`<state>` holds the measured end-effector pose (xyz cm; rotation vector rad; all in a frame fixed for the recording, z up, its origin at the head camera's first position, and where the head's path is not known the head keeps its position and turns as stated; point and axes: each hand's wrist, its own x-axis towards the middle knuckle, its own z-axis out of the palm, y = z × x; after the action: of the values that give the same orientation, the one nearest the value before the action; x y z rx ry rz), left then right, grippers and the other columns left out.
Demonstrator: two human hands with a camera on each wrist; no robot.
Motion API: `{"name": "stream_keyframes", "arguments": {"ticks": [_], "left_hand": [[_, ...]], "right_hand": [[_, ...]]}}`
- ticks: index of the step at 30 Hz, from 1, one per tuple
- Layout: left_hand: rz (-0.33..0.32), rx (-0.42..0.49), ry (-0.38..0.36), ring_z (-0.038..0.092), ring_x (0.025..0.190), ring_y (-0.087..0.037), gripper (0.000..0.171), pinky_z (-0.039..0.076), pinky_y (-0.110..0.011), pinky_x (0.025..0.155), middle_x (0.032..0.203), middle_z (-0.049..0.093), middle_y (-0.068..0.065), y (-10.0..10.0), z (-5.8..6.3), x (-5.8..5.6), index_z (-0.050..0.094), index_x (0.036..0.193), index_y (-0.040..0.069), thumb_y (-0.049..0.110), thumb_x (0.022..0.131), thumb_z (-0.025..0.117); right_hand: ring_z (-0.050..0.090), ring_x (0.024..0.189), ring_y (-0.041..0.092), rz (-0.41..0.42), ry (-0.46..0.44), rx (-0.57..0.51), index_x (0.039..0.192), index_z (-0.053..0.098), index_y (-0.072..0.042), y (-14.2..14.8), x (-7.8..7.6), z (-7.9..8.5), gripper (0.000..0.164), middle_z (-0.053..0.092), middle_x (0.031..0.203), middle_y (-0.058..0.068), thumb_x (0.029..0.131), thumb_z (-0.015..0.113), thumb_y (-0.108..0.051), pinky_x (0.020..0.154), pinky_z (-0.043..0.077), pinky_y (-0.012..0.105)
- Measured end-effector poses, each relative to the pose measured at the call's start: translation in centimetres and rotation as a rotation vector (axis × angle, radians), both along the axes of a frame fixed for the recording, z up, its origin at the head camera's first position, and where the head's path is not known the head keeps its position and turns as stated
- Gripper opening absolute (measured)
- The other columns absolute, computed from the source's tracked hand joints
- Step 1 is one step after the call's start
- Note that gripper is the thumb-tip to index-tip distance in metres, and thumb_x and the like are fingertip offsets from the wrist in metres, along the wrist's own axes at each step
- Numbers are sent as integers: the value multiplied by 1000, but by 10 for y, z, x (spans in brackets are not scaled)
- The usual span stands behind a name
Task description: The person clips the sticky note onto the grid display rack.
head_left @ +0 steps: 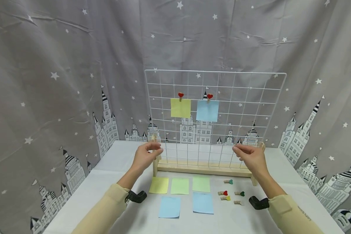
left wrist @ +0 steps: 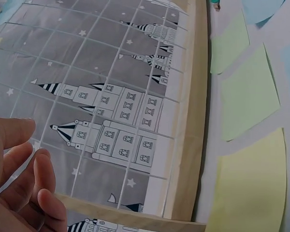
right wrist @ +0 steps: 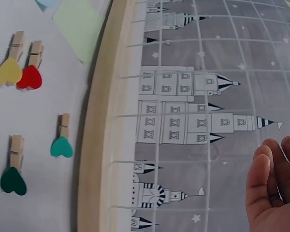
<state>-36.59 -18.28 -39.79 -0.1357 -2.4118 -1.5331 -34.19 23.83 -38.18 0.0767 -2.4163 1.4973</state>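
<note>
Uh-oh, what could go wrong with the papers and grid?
The hanging blue sticky note has just one red heart clothespin, so it might slip if bumped. The left hand and right hand are near the wire grid; a knock could shake it. The left sleeve might brush the loose yellow sticky note.

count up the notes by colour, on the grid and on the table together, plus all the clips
Yellow notes: 2
Green notes: 2
Blue notes: 3
Clips: 7
Total: 14
</note>
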Motion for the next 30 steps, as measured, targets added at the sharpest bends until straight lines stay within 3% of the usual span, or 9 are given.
{"name": "stream_keyframes", "arguments": {"ticks": [4, 13, 19, 26, 30], "left_hand": [[2, 8, -6, 66, 100, -21, 26, 57, -28, 77, 114, 74, -7, -2, -5, 0, 73, 117, 14, 25, 93, 77], [10, 36, -55, 68, 99, -22, 29, 59, -31, 78, 115, 74, -9, -10, -23, -1, 73, 120, 9, 21, 93, 77], [49, -5, -59, 69, 97, -24, 30, 57, -28, 73, 112, 75, -9, -17, -35, 3, 73, 119, 8, 21, 92, 78], [72, -44, -79, 68, 104, -27, 28, 56, -27, 72, 112, 75, -10, -26, -44, 6, 74, 116, 9, 22, 92, 78], [87, -84, -83, 70, 96, -24, 28, 56, -26, 71, 112, 75, -11, -31, -51, 8, 75, 115, 9, 23, 91, 79]], "right_hand": [[66, 85, 1, -15, -25, -20, 130, 70, -5, 3, -1, -6, 52, 76, 118, 12, 97, 71, -45, 78, 57, 22], [68, 90, 19, -39, -93, -24, 130, 70, -4, 5, 2, -20, 56, 75, 117, 13, 95, 71, -48, 74, 54, 23], [69, 92, 25, -42, -108, -24, 128, 71, -3, 9, 3, -35, 54, 76, 114, 12, 96, 72, -45, 77, 56, 26], [68, 95, 17, -40, -187, -73, 131, 68, -3, 13, 8, -52, 57, 76, 117, 8, 94, 74, -46, 84, 57, 29], [69, 93, 9, -18, -214, -91, 134, 66, -2, 14, 11, -60, 57, 75, 123, 10, 94, 75, -42, 84, 58, 26]]}}
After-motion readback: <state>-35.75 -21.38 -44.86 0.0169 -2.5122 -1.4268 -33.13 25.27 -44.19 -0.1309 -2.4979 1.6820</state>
